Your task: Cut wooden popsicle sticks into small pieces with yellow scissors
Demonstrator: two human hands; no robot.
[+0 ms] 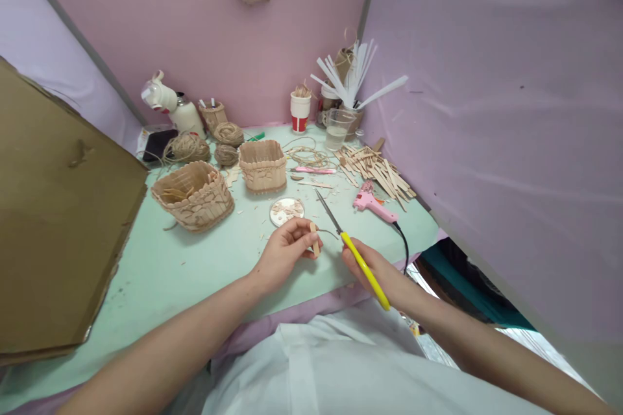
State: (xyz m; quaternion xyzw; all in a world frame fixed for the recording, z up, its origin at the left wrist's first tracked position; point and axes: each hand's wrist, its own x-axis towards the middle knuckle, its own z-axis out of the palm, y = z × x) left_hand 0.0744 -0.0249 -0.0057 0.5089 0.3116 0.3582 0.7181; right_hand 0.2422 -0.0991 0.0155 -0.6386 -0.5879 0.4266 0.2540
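My left hand [285, 251] pinches a short, flat piece of wooden craft stick [315, 241] upright between thumb and fingers. From that piece a thin, dark curved strand [329, 232] reaches toward my right hand; I cannot tell what it is made of. My right hand [385, 272] is closed around yellow-handled scissors [363, 264], whose blades point away and to the left. Just beyond my left hand lies a small round dish [271, 216] with wood scraps in it. A pink glue gun [377, 205] rests beyond my right hand, its black cord hanging over the table edge.
Two woven-looking stick baskets [195, 201] stand at the left middle, with twine balls [228, 134] behind. A pile of craft sticks [377, 168] lies back right. Cups [300, 110] and a clear water cup [337, 133] line the back. Cardboard [63, 227] leans at left.
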